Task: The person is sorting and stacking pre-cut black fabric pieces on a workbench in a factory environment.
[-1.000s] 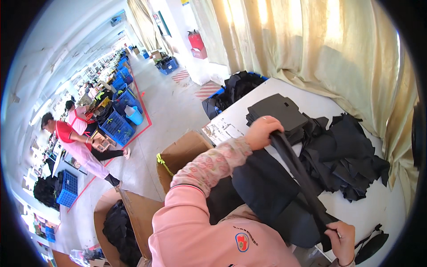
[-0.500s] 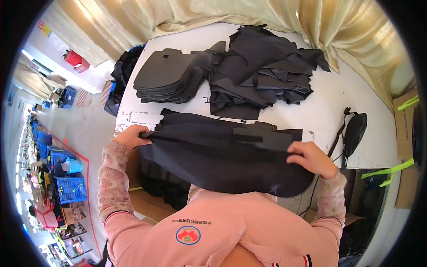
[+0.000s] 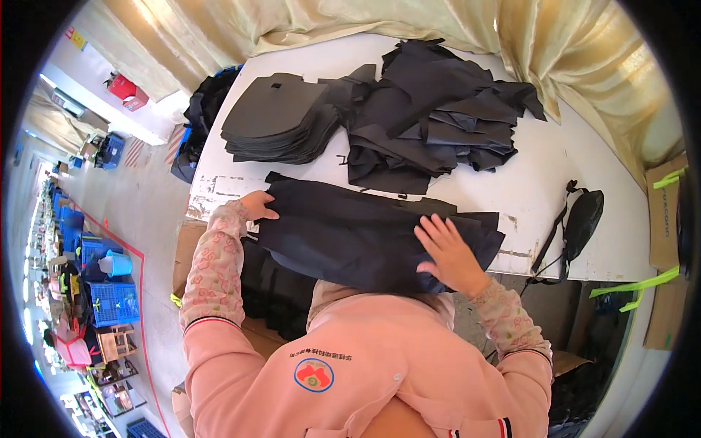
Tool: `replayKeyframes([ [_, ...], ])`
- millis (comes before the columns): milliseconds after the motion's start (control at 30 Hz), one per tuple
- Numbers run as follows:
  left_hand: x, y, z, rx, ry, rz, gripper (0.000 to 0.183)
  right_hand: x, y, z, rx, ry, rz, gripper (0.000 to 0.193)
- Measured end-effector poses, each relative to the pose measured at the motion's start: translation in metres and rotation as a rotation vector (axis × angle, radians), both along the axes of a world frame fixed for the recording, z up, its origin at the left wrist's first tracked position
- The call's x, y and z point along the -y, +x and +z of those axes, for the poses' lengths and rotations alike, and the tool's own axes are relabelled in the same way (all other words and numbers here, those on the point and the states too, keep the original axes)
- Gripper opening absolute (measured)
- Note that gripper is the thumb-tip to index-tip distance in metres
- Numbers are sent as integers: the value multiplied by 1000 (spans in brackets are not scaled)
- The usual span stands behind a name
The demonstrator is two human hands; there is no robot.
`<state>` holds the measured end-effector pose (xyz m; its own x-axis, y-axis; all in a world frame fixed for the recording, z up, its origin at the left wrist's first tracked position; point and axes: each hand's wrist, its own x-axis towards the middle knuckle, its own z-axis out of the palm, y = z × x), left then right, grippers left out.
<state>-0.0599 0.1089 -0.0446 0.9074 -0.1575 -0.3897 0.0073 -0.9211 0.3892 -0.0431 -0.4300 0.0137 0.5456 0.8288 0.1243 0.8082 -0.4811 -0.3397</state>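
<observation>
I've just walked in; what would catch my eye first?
Probably the broad black cloth at the near edge of the white table, with the left hand at its left end and the spread right hand over its right part. Behind it sit a stack of dark panels and a jumbled black heap. Gold curtains hang beyond.

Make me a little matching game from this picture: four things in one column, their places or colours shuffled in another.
Things:
1. Left hand
2. Right hand
3. Bucket
4. Curtain

Places or colours:
A. Light blue
B. Toward the right end of the black cloth
C. Gold, beyond the white table
D. At the cloth's left end

Pairs: 1-D, 2-B, 3-A, 4-C
</observation>
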Motion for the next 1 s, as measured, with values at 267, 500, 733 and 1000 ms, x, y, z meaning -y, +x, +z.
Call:
replayKeyframes([
  [267,23,0,56,-15,-193,352,42,7,2,-24,-68,-132,2,84],
  [500,146,-10,175,158,-766,138,51,-41,17,66,-554,544,-117,52],
  [733,200,35,178,268,-897,-81,47,-93,24,65,-1174,777,26,17],
  [1000,82,113,97,743,65,266,57,-86,20,51,-1181,804,-98,16],
])
